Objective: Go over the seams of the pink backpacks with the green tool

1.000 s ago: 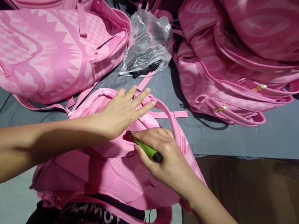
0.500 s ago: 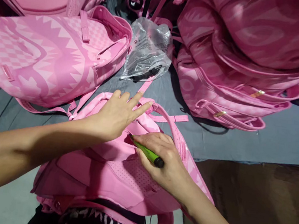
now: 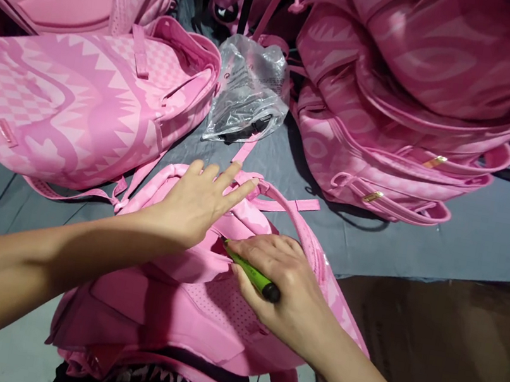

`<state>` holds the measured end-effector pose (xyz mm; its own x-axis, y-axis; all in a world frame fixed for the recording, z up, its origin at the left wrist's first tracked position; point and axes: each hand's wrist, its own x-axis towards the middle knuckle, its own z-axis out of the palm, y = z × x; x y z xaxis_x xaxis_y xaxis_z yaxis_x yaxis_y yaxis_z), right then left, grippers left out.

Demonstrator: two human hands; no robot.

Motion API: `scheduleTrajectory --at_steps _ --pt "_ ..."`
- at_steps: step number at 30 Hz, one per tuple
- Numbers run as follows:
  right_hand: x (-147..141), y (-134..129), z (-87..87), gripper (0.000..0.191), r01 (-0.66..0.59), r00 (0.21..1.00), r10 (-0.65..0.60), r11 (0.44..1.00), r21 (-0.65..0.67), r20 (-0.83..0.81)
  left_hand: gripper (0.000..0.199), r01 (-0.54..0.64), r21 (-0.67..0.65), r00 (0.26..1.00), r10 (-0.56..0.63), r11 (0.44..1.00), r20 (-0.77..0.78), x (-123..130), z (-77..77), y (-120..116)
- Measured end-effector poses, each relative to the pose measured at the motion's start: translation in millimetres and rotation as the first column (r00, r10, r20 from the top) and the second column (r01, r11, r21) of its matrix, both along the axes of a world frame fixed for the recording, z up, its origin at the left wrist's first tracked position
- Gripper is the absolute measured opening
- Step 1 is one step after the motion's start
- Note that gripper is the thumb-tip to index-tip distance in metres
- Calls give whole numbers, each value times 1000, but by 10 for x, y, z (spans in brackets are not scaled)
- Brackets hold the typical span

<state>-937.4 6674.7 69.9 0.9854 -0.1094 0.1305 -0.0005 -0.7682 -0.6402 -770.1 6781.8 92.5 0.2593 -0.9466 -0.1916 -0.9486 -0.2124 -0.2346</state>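
Observation:
A pink backpack point(image 3: 215, 332) lies back panel up in front of me, its mesh padding and straps showing. My left hand point(image 3: 200, 202) rests flat across the upper part of the bag, fingers spread, holding nothing visible. My right hand point(image 3: 276, 271) is closed around a green marker point(image 3: 249, 273) with a black end. The marker's dark tip points up and left into a fold of the bag, just below my left palm. Exactly where the tip touches is hard to make out.
Another pink backpack point(image 3: 89, 109) with a toothed pattern lies at the left. A clear plastic bag point(image 3: 248, 88) holding something black sits beyond the hands. Stacked pink backpacks point(image 3: 389, 128) stand at the right on the grey table covering point(image 3: 484, 225). A brown box-like surface point(image 3: 428, 344) is below.
The whole view has shifted slightly, with the near backpack and hands a little lower. Both hands keep nearly the same pose, and the marker stays in my right hand.

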Motion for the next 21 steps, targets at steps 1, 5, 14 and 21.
scheduleTrajectory --at_steps 1,5,14,21 --pt "-14 -6 14 21 -8 1000 8 1000 5 -7 88 6 -18 1000 -6 1000 -8 5 -13 8" --pt "-34 -6 3 21 -16 1000 16 999 41 -12 88 173 -83 980 -180 981 -84 50 -78 27" --pt "-26 -4 -10 21 19 998 -22 997 70 53 90 292 -77 952 -298 953 -74 -29 -210 -159" --pt "-242 -49 8 27 237 906 -223 971 3 359 80 142 -70 987 -146 987 -70 -62 -184 -167"
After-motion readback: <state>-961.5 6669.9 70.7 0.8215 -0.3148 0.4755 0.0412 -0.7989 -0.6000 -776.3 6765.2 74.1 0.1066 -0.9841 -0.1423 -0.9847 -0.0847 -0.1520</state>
